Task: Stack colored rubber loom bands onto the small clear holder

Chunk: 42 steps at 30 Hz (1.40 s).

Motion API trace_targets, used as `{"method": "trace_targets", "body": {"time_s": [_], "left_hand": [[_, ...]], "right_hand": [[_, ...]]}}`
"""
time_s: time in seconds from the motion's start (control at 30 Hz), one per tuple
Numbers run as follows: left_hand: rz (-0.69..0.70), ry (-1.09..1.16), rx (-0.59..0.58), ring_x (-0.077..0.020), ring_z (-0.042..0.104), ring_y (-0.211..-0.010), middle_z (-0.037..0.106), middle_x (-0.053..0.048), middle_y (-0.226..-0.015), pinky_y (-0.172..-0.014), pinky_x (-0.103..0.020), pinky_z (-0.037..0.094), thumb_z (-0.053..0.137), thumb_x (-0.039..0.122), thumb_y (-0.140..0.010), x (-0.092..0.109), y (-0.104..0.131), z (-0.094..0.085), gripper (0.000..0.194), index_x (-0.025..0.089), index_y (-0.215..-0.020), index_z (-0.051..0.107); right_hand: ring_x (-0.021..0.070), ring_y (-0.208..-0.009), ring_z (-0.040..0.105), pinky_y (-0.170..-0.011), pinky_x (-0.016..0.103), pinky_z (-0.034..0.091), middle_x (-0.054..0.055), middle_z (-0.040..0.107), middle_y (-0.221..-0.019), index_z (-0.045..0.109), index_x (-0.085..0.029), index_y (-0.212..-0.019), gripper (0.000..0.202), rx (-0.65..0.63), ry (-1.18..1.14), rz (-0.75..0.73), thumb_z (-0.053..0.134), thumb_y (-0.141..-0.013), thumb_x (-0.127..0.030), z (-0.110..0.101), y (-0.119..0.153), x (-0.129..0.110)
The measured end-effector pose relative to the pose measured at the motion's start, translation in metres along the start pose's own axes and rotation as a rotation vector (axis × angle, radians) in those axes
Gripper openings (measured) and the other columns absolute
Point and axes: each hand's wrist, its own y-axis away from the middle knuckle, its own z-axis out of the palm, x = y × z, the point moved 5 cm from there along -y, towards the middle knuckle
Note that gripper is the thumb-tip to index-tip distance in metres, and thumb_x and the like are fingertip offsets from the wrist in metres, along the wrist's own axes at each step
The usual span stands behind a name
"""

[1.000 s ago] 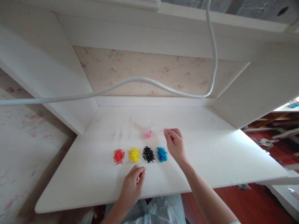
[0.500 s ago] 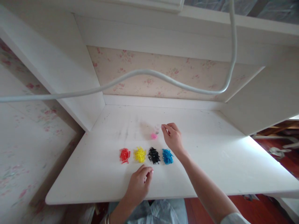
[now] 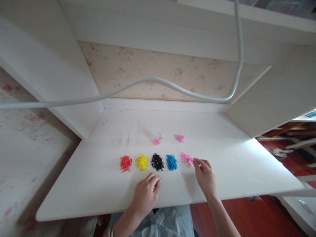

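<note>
My right hand [image 3: 204, 172] has its fingertips pinched together at the right edge of a loose pile of small pink rubber bands [image 3: 187, 158]. Left of it, in a row, lie piles of blue rubber bands [image 3: 171, 162], black rubber bands [image 3: 157, 162], yellow rubber bands [image 3: 142, 161] and red rubber bands [image 3: 125, 163]. My left hand [image 3: 146, 191] rests on the table in front of the black pile, fingers curled in, touching no pile. Behind the row are a pink clump [image 3: 157, 141] beside a small clear piece [image 3: 161, 134], and another pink clump [image 3: 180, 138].
A white table [image 3: 98, 184] carries everything, with its front edge near my lap. White panels [image 3: 266, 98] enclose it at the sides, and a low ledge runs along the back. A pale cable [image 3: 153, 79] crosses the view above the table.
My right hand has come from the back of the table toward me and right. Loose pink rubber bands now lie right of the blue pile. The left hand stays almost where it was.
</note>
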Motion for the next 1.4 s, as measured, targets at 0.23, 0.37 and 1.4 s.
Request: {"method": "trace_targets", "body": {"time_s": [0.23, 0.37, 1.4], "left_hand": [[0.087, -0.205, -0.065, -0.015, 0.061, -0.08, 0.063, -0.003, -0.086, -0.07, -0.024, 0.047, 0.037, 0.026, -0.094, 0.042, -0.034, 0.014, 0.025, 0.024, -0.091, 0.062], [0.131, -0.306, -0.089, -0.0172, 0.06, -0.083, 0.062, -0.005, -0.088, -0.07, -0.026, 0.047, 0.042, 0.029, -0.093, 0.066, -0.064, 0.026, 0.023, 0.021, -0.085, 0.062], [0.089, -0.269, -0.161, -0.0149, 0.064, -0.086, 0.064, -0.003, -0.103, -0.076, -0.024, 0.049, 0.046, 0.028, -0.091, 0.067, -0.129, 0.049, 0.025, 0.028, -0.106, 0.067]], "right_hand": [[0.0126, -0.062, 0.057, -0.066, 0.029, 0.045, 0.006, 0.06, -0.102, 0.067, -0.023, -0.104, 0.045, -0.046, 0.17, -0.008, 0.042, -0.087, -0.056, 0.008, 0.026, 0.023], [0.0121, -0.062, 0.058, -0.062, 0.027, 0.043, 0.004, 0.06, -0.104, 0.066, -0.025, -0.106, 0.041, -0.085, 0.232, 0.003, 0.039, -0.089, -0.052, 0.013, 0.021, 0.02], [0.0146, -0.066, 0.056, -0.064, 0.028, 0.045, 0.008, 0.063, -0.097, 0.07, -0.019, -0.092, 0.047, 0.091, -0.194, 0.107, 0.048, -0.082, -0.058, -0.006, 0.021, 0.033]]}}
